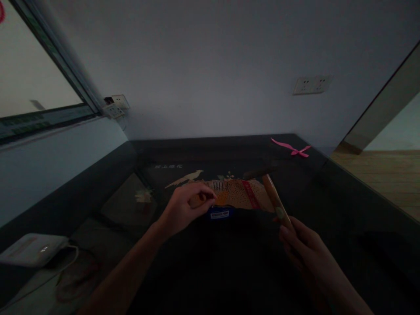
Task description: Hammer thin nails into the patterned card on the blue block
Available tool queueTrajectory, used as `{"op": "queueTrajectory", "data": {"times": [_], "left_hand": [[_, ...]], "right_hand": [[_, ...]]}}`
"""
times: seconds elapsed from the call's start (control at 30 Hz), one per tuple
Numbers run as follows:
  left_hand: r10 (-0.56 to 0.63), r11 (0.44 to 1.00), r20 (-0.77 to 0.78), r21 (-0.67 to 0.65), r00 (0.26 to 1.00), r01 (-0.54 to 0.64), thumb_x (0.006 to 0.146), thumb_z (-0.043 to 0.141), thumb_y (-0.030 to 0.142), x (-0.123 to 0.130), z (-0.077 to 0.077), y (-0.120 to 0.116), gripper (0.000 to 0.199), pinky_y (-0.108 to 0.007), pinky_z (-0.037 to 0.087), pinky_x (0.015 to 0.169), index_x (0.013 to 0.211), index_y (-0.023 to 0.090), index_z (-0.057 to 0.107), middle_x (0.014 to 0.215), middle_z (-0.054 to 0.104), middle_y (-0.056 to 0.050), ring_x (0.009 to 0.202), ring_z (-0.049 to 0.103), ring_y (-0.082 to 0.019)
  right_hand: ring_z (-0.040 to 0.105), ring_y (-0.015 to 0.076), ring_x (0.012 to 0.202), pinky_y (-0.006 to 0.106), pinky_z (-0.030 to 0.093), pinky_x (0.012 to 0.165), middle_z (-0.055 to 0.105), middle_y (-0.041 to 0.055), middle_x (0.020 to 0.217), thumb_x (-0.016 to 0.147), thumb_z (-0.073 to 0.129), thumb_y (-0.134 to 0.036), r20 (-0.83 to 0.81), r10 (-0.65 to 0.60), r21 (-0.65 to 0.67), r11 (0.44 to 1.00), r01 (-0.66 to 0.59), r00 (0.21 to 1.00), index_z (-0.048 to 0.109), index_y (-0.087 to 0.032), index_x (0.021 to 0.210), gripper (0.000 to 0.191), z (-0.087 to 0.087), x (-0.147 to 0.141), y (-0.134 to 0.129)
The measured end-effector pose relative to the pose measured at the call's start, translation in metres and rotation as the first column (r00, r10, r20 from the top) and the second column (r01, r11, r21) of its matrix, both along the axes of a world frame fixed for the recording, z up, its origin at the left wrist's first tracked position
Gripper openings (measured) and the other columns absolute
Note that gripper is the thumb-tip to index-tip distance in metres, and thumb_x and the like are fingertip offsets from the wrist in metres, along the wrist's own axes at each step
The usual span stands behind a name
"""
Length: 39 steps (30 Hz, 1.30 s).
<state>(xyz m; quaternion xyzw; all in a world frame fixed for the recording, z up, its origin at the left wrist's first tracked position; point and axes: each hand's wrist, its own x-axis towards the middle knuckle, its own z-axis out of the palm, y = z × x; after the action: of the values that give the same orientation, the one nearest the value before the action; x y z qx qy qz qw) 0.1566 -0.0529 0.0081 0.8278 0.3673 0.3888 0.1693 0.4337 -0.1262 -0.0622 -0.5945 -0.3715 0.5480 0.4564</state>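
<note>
My right hand (305,245) is closed round the wooden handle of a hammer (277,201). The hammer's dark head points up and to the left, over the far side of a brown speckled board (238,194) with a red stripe. My left hand (187,203) is in a pinch above the board's left part; whatever is between thumb and finger is too small to make out. A row of several short dark upright lines, possibly nails, shows on the board just beyond my left fingertips. Close below them is a blue packet (220,213) with a white label.
The dark tabletop (183,151) has a printed bird and flowers. A pink ribbon (297,152) lies at the back right. At the left is a white device (34,249) with a cable. Wall sockets (311,84) are behind the table. The scene is dim.
</note>
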Motion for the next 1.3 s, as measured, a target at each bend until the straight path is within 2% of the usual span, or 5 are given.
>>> {"op": "queueTrajectory", "data": {"times": [0.37,0.7,0.87,1.13,1.3], "left_hand": [[0.16,0.987,0.128,-0.003,0.979,-0.16,0.079,0.064,0.017,0.02,-0.007,0.039,0.004,-0.023,0.05,0.069,0.082,0.017,0.066,0.078,0.069,-0.001,0.072,0.064,-0.013],[0.088,0.994,0.106,-0.075,0.99,-0.08,0.082,0.063,0.018,0.046,-0.02,0.056,0.003,-0.026,0.052,0.073,0.083,0.018,0.065,0.083,0.071,-0.001,0.079,0.067,-0.015],[0.044,0.995,0.168,-0.101,0.985,-0.027,0.087,0.058,0.022,0.044,-0.011,0.042,0.004,-0.027,0.053,0.076,0.087,0.018,0.059,0.092,0.071,-0.003,0.089,0.067,-0.016],[-0.031,0.959,0.327,-0.256,0.945,0.12,0.085,0.058,0.023,0.046,-0.004,0.036,0.01,-0.021,0.053,0.056,0.093,0.016,0.062,0.075,0.068,-0.002,0.059,0.064,-0.011],[0.026,0.924,0.334,-0.369,0.942,0.105,0.078,0.064,0.018,0.041,-0.006,0.041,0.009,-0.027,0.058,0.067,0.087,0.015,0.067,0.073,0.071,-0.003,0.067,0.069,-0.015]], "right_hand": [[0.041,0.0082,0.052,0.017,0.035,0.042,0.045,-0.0047,0.064,0.071,0.068,-0.056,0.029,0.008,0.0,1.0,-0.008,1.0,0.061,-0.021,0.107,0.05,0.002,0.0,0.001],[0.048,0.0105,0.06,0.018,0.042,0.047,0.052,-0.0025,0.072,0.073,0.068,-0.053,-0.009,-0.017,-0.014,1.0,0.017,1.0,0.062,-0.025,0.109,0.046,0.002,-0.002,-0.002],[0.05,0.0115,0.066,0.018,0.045,0.054,0.054,-0.0012,0.076,0.072,0.07,-0.052,-0.029,-0.043,-0.009,0.999,0.043,0.999,0.064,-0.025,0.108,0.046,0.004,-0.004,-0.004],[0.043,0.0089,0.052,0.017,0.036,0.041,0.047,-0.0041,0.065,0.072,0.068,-0.054,0.018,-0.005,-0.005,1.0,0.006,1.0,0.063,-0.022,0.106,0.047,0.008,-0.003,-0.001],[0.045,0.0095,0.058,0.017,0.04,0.047,0.048,-0.0034,0.069,0.073,0.068,-0.054,0.002,-0.012,-0.009,1.0,0.012,1.0,0.061,-0.022,0.106,0.047,0.007,-0.005,-0.001]]}}
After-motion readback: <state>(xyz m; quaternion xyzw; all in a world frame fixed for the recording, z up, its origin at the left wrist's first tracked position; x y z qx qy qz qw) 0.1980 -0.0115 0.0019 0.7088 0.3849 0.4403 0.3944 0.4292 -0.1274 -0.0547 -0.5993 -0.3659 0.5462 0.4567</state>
